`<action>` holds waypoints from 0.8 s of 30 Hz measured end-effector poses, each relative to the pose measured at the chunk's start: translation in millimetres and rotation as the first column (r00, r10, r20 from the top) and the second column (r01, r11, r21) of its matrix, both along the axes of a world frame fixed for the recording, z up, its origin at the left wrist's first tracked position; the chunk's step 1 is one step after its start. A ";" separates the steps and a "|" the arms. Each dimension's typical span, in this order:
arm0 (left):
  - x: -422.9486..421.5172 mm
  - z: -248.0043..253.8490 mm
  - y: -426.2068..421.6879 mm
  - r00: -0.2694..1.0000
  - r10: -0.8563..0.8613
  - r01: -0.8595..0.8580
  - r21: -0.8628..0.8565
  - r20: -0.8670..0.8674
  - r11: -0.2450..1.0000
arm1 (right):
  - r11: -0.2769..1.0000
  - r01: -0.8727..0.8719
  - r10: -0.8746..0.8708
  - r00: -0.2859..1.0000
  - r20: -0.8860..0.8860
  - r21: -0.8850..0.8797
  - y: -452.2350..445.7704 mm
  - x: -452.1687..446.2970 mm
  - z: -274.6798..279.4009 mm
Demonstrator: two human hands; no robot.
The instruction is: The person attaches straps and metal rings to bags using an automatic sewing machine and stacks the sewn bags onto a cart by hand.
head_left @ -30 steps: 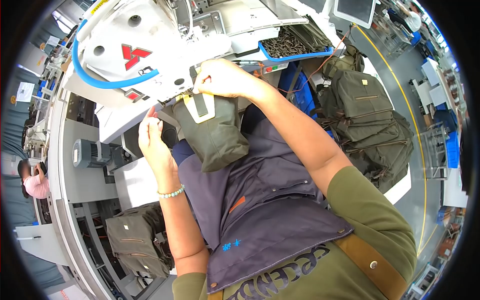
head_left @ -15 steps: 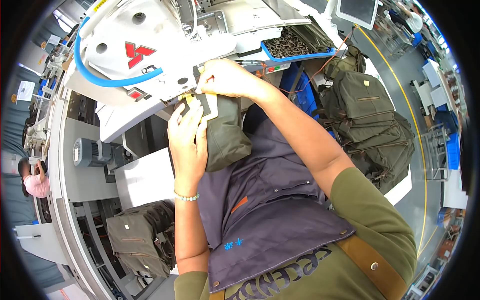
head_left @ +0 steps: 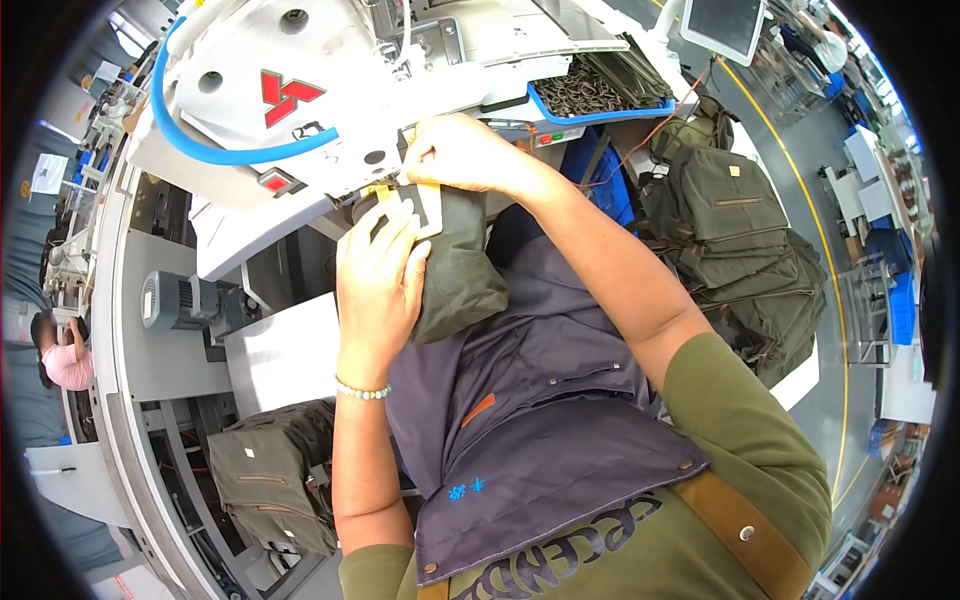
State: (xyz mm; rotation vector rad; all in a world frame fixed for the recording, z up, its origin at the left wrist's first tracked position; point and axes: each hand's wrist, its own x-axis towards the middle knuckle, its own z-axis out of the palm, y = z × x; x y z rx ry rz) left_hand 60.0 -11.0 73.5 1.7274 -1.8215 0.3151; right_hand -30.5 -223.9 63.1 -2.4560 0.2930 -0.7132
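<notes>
A dark olive fabric bag [head_left: 462,275] hangs below the head of a white sewing machine [head_left: 235,85], its top end up at the machine. A pale strip [head_left: 430,212] and a small yellow piece [head_left: 383,192] show near that end. My left hand [head_left: 380,280] lies on the bag's left side with fingers stretched upward and thumb apart, touching the fabric. My right hand [head_left: 462,155] is closed in a pinch at the bag's top edge, close against the machine head. What its fingertips hold is hidden.
A blue tray [head_left: 600,116] of small metal hooks or buckles and fabric strips sits right of the machine. Olive backpacks [head_left: 735,215] are piled at the right; more bags [head_left: 265,470] lie lower left. A blue hose [head_left: 240,155] loops across the machine's front. Another person [head_left: 68,360] sits far left.
The camera view has shifted slightly, so the machine and bag appear a little to the right. Both hands keep nearly the same places on the bag.
</notes>
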 end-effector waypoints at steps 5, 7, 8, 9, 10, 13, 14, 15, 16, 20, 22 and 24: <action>-9.1 7.8 -4.2 0.993 0.006 -0.014 0.066 0.118 0.998 | 0.993 0.008 0.006 0.993 -0.116 0.119 -0.2 0.0 12.2; -10.7 7.1 -5.3 0.996 0.003 -0.012 0.100 0.091 0.995 | 0.992 0.011 0.006 0.991 -0.132 0.126 0.1 0.6 17.4; -11.7 7.3 -6.1 0.998 0.001 -0.009 0.132 0.067 0.991 | 0.987 0.033 -0.004 0.983 -0.184 0.157 -0.6 0.8 20.7; -14.1 9.7 -6.6 0.998 0.002 -0.011 0.132 0.066 0.991 | 0.981 0.058 -0.013 0.972 -0.235 0.186 -1.5 1.5 23.6; -17.1 13.5 -6.9 0.996 0.009 -0.024 0.163 0.089 0.986 | 0.981 0.057 -0.011 0.972 -0.236 0.187 -2.6 3.5 25.5; -20.2 14.4 -10.0 0.994 0.013 -0.032 0.176 0.107 0.984 | 0.991 0.045 -0.004 0.952 -0.307 0.128 -2.3 7.1 39.6; -21.1 14.4 -10.4 0.991 0.018 -0.041 0.175 0.130 0.984 | 0.992 0.052 -0.004 0.929 -0.371 0.119 -2.1 5.2 45.8; -21.6 14.4 -11.3 0.988 0.022 -0.049 0.175 0.153 0.983 | 0.992 0.059 -0.005 0.901 -0.435 0.110 -1.5 4.5 50.2; -21.7 14.8 -13.0 0.988 0.023 -0.050 0.178 0.150 0.983 | 0.992 0.058 -0.003 0.900 -0.437 0.113 -3.6 5.9 49.0; -19.8 13.5 -16.8 0.991 0.032 -0.052 0.163 0.126 0.985 | 0.995 0.019 0.026 0.895 -0.446 0.096 -3.4 8.0 49.0; -16.7 10.6 -17.3 0.995 0.033 -0.047 0.148 0.099 0.988 | 0.996 0.039 0.002 0.893 -0.451 0.081 -3.3 8.8 47.4; -13.1 4.5 -16.4 1.000 0.020 -0.023 0.131 0.023 0.991 | 0.995 0.014 0.026 0.921 -0.388 0.100 -5.1 12.7 40.3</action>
